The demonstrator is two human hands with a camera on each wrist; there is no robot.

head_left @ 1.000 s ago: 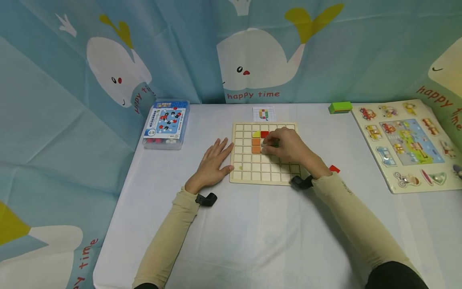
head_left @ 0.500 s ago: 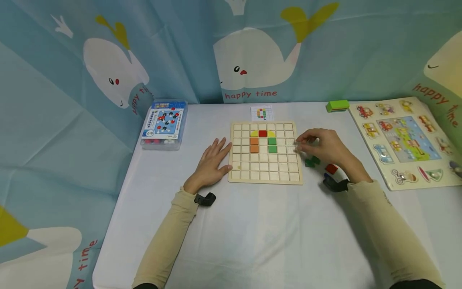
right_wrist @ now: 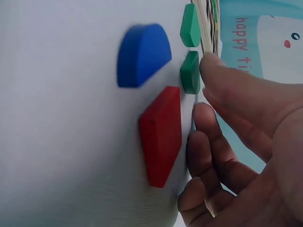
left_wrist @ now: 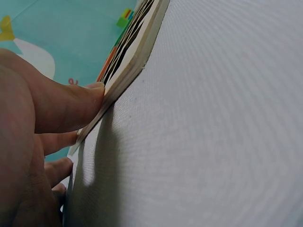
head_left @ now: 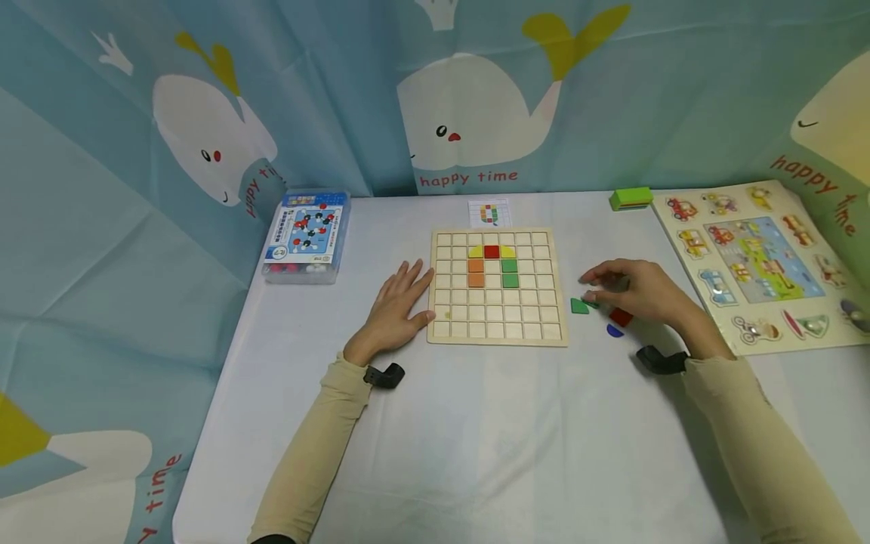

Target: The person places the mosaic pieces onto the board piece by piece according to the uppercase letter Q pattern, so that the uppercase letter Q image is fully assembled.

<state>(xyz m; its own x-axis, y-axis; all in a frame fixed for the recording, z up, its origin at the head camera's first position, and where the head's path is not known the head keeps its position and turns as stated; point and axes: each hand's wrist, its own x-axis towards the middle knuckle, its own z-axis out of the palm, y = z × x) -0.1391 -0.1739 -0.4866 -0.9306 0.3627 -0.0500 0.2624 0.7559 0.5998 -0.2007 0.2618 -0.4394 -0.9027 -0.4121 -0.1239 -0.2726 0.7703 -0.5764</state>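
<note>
Green pieces lie just beside the right hand's thumb; its loosely bent fingers appear to grasp nothing. A red piece sits near too, probably for easy reach. The left hand, spread, touches the board, seemingly steadying it.

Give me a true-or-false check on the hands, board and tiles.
1. The left hand touches the board. True.
2. The right hand is near the loose red tile and blue tile. True.
3. The right hand grips the loose red tile. False: it lies ungripped on the table.
4. The blue tile sits on the board. False: it lies on the table.
5. Two orange tiles sit on the board. True.
6. The left hand covers the orange tiles. False: it is at the board's left edge.
</note>
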